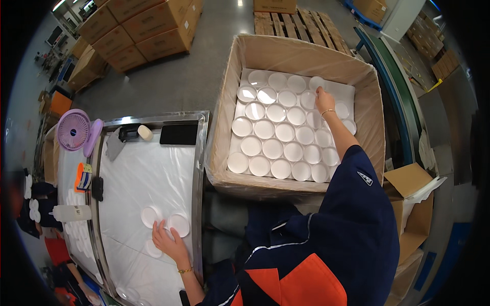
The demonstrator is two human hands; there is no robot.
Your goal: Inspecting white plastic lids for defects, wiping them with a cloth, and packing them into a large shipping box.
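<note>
My right hand [324, 100] reaches into a large carton [301, 48] and pinches the edge of a round white dish [316, 82] in the far row. Rows of similar shallow round dishes [276, 113] lie on a white sheet around it. Over the plastic-covered table on the left, my left hand [169, 244] has its fingers spread among three white round pieces. Its fingertips touch or nearly touch one round piece [150, 217] and another with a raised rim [178, 225]. The third piece [153, 248] lies beside the hand, partly covered by it.
A metal frame [201, 153] edges the table. On it are a black flat device [178, 134], a grey cloth [115, 147], a purple fan [74, 130] and a white bottle [72, 212]. An open carton [416, 204] stands at right, beside a conveyor [395, 86]. Stacked cartons [148, 30] stand behind.
</note>
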